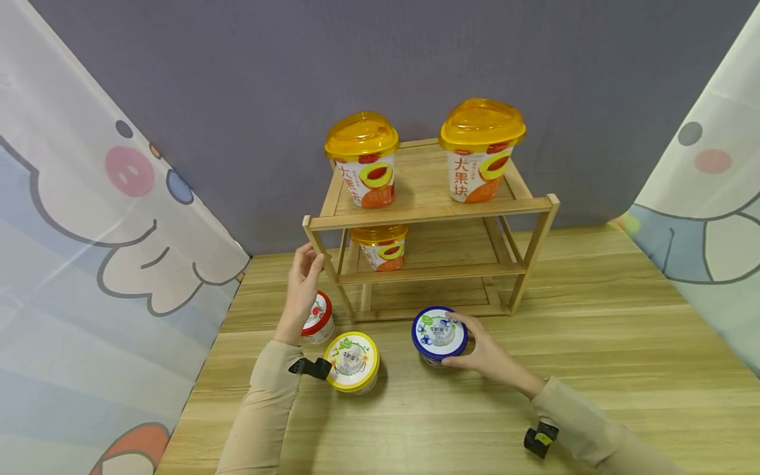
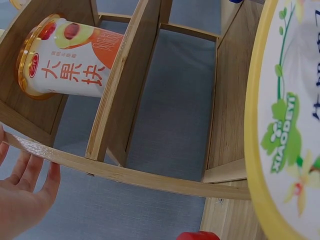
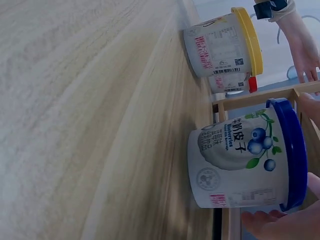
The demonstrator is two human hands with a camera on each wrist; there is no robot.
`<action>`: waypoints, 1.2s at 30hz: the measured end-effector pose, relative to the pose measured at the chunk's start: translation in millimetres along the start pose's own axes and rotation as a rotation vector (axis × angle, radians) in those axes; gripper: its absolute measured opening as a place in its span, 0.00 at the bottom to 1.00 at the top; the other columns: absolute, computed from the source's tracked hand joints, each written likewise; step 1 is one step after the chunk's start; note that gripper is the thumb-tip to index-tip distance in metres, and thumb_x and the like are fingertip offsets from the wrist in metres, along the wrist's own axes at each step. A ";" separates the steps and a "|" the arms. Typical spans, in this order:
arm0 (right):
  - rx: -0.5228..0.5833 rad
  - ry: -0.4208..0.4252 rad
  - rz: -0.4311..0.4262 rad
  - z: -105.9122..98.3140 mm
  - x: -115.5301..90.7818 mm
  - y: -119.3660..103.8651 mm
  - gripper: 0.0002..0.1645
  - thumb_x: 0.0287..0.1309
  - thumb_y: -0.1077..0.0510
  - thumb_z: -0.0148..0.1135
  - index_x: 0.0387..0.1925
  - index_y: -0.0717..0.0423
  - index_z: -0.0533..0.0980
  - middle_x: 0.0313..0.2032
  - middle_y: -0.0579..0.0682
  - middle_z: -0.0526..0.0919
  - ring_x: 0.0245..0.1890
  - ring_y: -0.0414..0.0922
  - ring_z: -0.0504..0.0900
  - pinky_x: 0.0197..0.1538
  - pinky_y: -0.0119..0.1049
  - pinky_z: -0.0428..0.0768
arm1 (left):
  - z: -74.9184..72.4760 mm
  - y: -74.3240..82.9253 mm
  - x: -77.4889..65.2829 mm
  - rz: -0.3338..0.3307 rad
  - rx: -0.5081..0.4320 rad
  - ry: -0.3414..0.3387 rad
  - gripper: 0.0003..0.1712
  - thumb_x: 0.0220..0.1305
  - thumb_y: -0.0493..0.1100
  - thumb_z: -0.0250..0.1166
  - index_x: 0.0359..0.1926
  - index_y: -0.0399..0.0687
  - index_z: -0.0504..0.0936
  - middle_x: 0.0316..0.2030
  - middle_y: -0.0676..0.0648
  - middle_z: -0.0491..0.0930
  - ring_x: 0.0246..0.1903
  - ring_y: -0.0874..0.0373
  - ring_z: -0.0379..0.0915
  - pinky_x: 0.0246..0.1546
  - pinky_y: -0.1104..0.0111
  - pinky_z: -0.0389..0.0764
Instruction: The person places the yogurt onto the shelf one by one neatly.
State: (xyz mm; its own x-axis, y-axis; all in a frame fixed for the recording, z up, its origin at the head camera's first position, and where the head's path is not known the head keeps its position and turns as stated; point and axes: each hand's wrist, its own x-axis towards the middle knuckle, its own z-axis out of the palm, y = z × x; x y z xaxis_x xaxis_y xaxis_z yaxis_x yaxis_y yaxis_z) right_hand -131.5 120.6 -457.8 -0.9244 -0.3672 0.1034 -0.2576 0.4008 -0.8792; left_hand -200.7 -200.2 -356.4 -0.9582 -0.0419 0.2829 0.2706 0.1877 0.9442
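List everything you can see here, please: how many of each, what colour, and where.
Shelf: one, light wood, against the wall
Amber-lidded cups: three, white and orange, two on the top tier, one on the middle
Red-lidded tub: one, white, left of the shelf's foot
Yellow-lidded tub: one, white, nearer the camera
Blue-lidded tub: one, white, before the shelf
Table: one, pale wood-grain, underneath
Wall: one, grey-blue, behind
Cartoon curtains: two, pale, either side
Wrist devices: two, black, one per arm
Sleeves: two, beige
Left hand: one, at the shelf's left post
Right hand: one, gripping the blue-lidded tub
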 end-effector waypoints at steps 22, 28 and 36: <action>0.021 0.023 -0.047 10.8 3.1 11.0 0.47 0.31 0.57 0.75 0.56 0.56 0.63 0.56 0.69 0.58 0.53 0.67 0.61 0.51 0.61 0.63 | 0.8 1.2 -0.7 0.014 -0.012 0.001 0.20 0.67 0.43 0.47 0.55 0.39 0.59 0.43 0.50 0.64 0.50 0.60 0.61 0.54 0.61 0.62; 0.058 0.036 -0.027 13.3 2.8 11.9 0.47 0.30 0.58 0.76 0.56 0.54 0.64 0.57 0.68 0.56 0.54 0.67 0.60 0.51 0.62 0.62 | 0.6 0.6 -0.3 0.021 -0.017 0.001 0.19 0.67 0.42 0.47 0.55 0.39 0.59 0.42 0.51 0.64 0.49 0.61 0.62 0.53 0.64 0.63; 0.061 0.054 0.022 15.2 3.9 12.7 0.46 0.30 0.57 0.76 0.56 0.52 0.65 0.58 0.69 0.55 0.55 0.68 0.59 0.52 0.62 0.61 | 0.4 2.1 -1.5 0.000 -0.013 0.000 0.19 0.67 0.42 0.46 0.56 0.39 0.59 0.43 0.51 0.64 0.49 0.61 0.62 0.54 0.63 0.62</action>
State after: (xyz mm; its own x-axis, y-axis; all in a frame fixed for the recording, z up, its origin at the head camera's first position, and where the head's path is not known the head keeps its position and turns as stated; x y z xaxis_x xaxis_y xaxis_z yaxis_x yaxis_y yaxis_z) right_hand -134.0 111.4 -475.7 -0.9437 -0.3130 0.1074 -0.2215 0.3560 -0.9079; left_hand -198.7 -199.3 -354.9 -0.9583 -0.0417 0.2828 0.2717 0.1745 0.9464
